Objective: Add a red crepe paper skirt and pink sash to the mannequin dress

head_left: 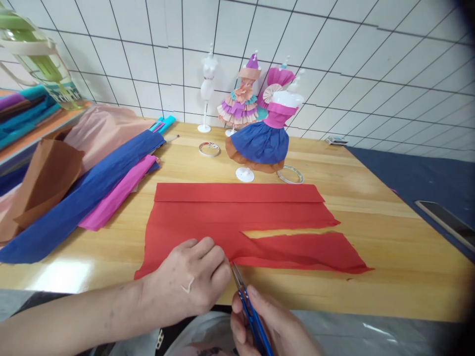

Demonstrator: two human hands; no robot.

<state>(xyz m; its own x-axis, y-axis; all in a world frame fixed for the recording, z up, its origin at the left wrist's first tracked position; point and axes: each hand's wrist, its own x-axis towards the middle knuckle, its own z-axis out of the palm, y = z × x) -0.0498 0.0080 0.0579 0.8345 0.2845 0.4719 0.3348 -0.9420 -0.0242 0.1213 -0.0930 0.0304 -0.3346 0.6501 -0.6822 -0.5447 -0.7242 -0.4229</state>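
Note:
A red sheet of what looks like crepe paper (193, 217) lies flat on the wooden table, folded along its far edge. From its right side a long slit runs inward and parts off a near strip (315, 249). My left hand (202, 274) rests on the near edge of the sheet, its fingers bent and pinching the red paper; the fingertips are partly hidden. In my right hand (272, 319) I hold blue-handled scissors (250, 309), their tips at the paper's near edge, close beside my left fingers.
Behind the paper stand a bare white mannequin (208, 89) and dressed ones, including one in a blue skirt (261, 143). Tape rolls (210, 149) lie nearby. Coloured paper (92, 183) and a bottle (48, 64) occupy the left; a phone (447, 220) lies right.

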